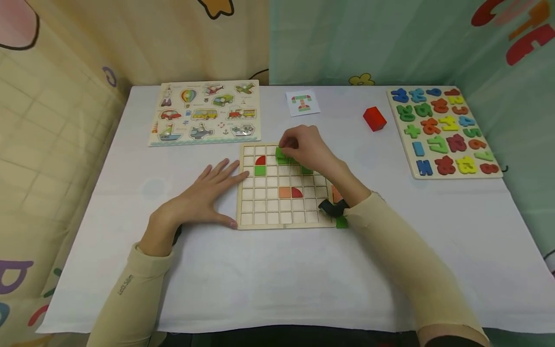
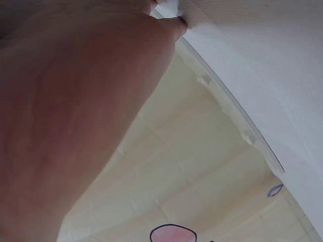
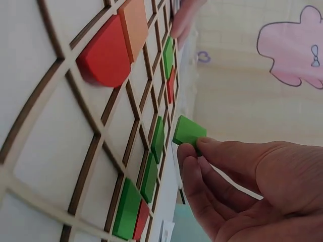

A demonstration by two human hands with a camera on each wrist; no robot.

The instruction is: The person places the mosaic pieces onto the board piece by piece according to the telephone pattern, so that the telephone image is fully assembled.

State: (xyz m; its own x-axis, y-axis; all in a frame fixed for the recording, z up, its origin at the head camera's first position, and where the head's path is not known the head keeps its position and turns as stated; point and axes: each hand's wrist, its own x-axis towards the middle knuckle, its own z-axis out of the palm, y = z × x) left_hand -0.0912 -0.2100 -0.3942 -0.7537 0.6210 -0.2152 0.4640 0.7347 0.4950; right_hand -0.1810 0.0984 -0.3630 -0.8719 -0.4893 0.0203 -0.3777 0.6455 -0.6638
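My right hand [image 1: 313, 148] pinches a green square tile [image 3: 191, 131] between thumb and fingers above the far rows of a wooden grid board [image 1: 259, 207]. Spread flat, my left hand [image 1: 197, 200] lies beside the board, its fingertips and thumb at the left edge. On the board's left side a red quarter-round tile [image 1: 260, 160] sits behind a green tile [image 1: 260, 170]. Nearer the middle an orange square [image 1: 284, 193] adjoins another red quarter-round [image 1: 297, 193]. The right wrist view shows several green tiles [image 3: 149, 177] in one row, with a red tile [image 3: 141, 221] by the end one.
Behind the board lies a small card [image 1: 303, 109] with a T-shaped pattern. A vehicle puzzle [image 1: 204, 139] is at back left; a red block [image 1: 375, 118] and a character puzzle [image 1: 455, 173] are at right. Loose orange [image 1: 336, 193] and green [image 1: 341, 222] pieces lie by my right wrist.
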